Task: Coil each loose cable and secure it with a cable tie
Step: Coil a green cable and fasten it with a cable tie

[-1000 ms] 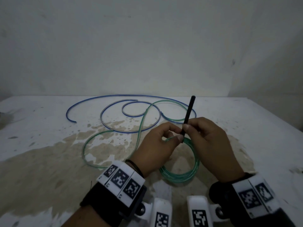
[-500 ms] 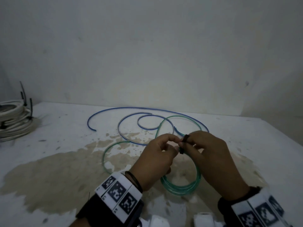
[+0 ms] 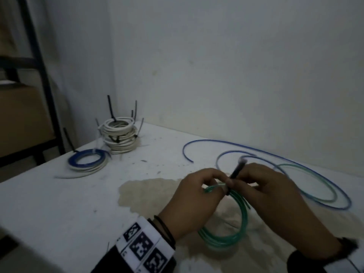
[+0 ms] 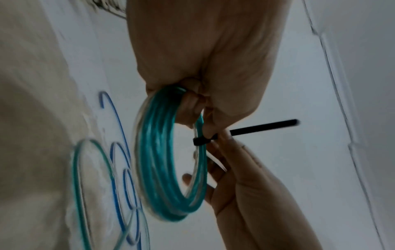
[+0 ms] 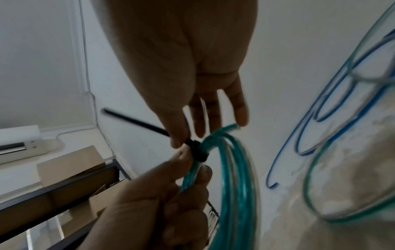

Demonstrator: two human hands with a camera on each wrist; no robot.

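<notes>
A coil of green cable (image 3: 232,229) hangs between my hands just above the table. My left hand (image 3: 218,186) grips the coil's top with curled fingers (image 4: 192,101). A black cable tie (image 3: 237,171) is wrapped round the coil's strands (image 4: 162,169), and its head (image 5: 197,152) sits against them. My right hand (image 3: 238,180) pinches the tie's tail (image 5: 136,123) between thumb and forefinger; its other fingers (image 5: 239,115) are straight. A loose blue cable (image 3: 275,154) and a loose green loop (image 3: 315,184) lie behind the hands.
At the table's back left corner stands a stack of tied white coils (image 3: 119,134), with a blue and white coil (image 3: 86,161) in front of it. A brown stain (image 3: 157,194) marks the white table (image 3: 59,203). A dark metal shelf frame (image 3: 45,85) stands left of the table.
The head view has swung left, so the tied coils are now in sight. Both hands stay on the green coil; the tie's tail now points up and to the right.
</notes>
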